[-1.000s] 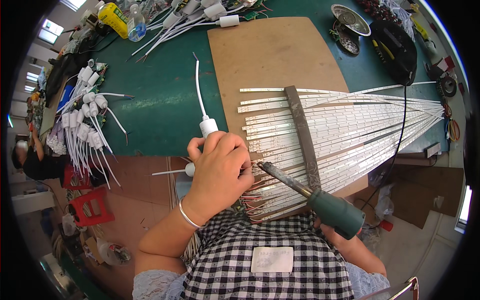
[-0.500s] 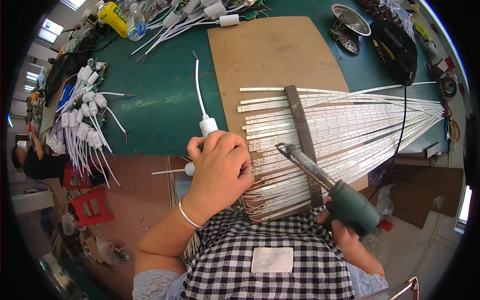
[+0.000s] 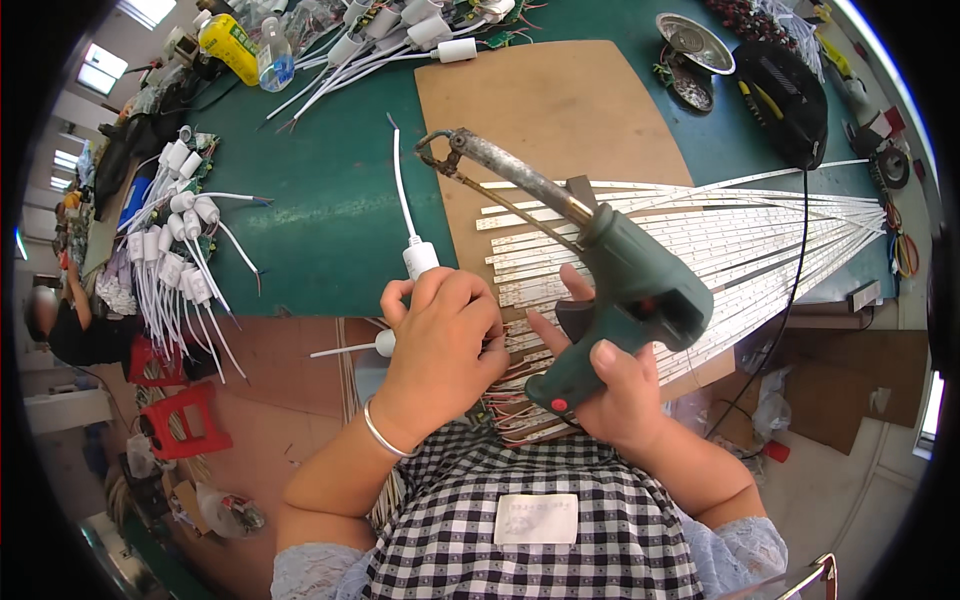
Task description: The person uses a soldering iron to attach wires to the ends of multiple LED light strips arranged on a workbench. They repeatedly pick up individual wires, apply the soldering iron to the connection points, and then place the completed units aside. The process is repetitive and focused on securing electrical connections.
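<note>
My left hand (image 3: 435, 345) is closed at the left ends of a fan of white LED strips (image 3: 650, 235). A white cylindrical cap (image 3: 420, 260) with a white cable (image 3: 401, 185) sticks out beyond its fingers; what lies under the fingertips is hidden. My right hand (image 3: 625, 400) grips a green soldering gun (image 3: 645, 265) by its handle, forefinger stretched out. The gun's metal tip points up and left, above the brown board (image 3: 560, 110). Thin wires (image 3: 505, 400) show at the near strips. A second white cap (image 3: 385, 343) sits partly behind my left hand.
A dark bar (image 3: 580, 190) lies across the strips, mostly behind the gun. White capped cables are heaped at the left (image 3: 180, 235) and far edge (image 3: 430, 30) of the green table (image 3: 310, 220). A metal dish (image 3: 696, 43) stands far right; a black cord (image 3: 803, 240) hangs over the strips.
My right hand has raised the soldering gun and brought it left, turning its tip up over the board. My left hand stays almost where it was.
</note>
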A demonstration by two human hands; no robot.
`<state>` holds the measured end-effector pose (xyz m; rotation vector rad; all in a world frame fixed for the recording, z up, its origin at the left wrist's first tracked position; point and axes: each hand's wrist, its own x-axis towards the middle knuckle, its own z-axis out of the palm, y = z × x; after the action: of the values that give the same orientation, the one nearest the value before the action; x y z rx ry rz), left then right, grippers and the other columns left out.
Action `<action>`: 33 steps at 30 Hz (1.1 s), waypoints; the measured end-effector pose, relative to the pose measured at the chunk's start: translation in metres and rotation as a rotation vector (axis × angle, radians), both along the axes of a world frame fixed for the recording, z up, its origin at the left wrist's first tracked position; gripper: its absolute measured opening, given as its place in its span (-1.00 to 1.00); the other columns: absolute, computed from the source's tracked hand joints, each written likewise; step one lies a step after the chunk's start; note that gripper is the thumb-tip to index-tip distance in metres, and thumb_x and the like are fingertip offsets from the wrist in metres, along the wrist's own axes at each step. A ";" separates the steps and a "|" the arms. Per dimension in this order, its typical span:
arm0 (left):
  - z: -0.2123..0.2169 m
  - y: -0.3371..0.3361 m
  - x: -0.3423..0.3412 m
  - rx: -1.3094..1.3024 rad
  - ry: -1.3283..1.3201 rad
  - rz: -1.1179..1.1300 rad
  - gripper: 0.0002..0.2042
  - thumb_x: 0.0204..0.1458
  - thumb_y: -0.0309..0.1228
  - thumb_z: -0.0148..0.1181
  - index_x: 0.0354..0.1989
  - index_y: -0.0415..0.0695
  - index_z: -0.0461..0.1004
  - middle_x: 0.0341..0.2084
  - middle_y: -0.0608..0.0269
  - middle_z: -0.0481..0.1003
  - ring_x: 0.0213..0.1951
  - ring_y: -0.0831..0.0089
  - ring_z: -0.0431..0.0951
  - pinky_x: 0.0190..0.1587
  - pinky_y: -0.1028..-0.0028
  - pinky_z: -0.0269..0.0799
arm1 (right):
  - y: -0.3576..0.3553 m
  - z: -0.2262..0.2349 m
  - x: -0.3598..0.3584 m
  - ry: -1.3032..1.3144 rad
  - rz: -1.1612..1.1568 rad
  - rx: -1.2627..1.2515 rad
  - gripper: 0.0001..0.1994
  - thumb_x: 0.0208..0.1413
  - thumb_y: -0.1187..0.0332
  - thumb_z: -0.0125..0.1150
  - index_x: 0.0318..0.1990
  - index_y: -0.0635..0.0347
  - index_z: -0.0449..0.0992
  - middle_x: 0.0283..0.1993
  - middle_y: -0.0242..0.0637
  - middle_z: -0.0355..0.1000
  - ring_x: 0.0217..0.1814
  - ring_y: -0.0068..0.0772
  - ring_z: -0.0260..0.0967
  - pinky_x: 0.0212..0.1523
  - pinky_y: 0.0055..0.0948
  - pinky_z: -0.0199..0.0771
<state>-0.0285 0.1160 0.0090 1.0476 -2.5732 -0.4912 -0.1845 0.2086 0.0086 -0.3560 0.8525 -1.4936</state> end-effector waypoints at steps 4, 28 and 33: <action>-0.002 0.001 0.001 -0.001 -0.003 0.005 -0.85 -0.32 -0.48 0.24 -0.59 -0.03 0.37 -0.34 0.41 0.34 -0.09 0.35 0.31 0.00 0.17 -0.02 | 0.008 0.004 0.002 -0.008 0.066 0.070 -0.24 0.00 0.29 0.19 0.34 0.03 -0.06 0.39 -0.28 -0.06 0.50 -0.34 -0.23 0.40 0.06 -0.07; -0.005 -0.003 0.004 0.049 0.086 -0.015 -0.84 -0.31 -0.52 0.24 -0.54 -0.05 0.37 -0.38 0.38 0.37 -0.10 0.35 0.35 0.00 0.23 0.01 | 0.010 -0.010 0.005 0.038 0.035 0.079 -0.28 0.05 0.28 0.18 0.34 0.00 -0.04 0.41 -0.28 -0.07 0.52 -0.32 -0.27 0.42 -0.01 -0.12; -0.004 -0.002 0.002 0.033 0.070 -0.003 -0.85 -0.29 -0.50 0.26 -0.55 -0.04 0.40 -0.36 0.42 0.40 -0.09 0.34 0.35 0.02 0.20 -0.01 | 0.008 -0.010 0.007 0.022 0.012 0.041 -0.27 0.05 0.28 0.19 0.34 0.02 -0.05 0.41 -0.27 -0.06 0.51 -0.31 -0.25 0.42 -0.02 -0.09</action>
<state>-0.0260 0.1143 0.0045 1.0186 -2.5144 -0.5624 -0.1774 0.2169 -0.0012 -0.3480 0.8956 -1.4612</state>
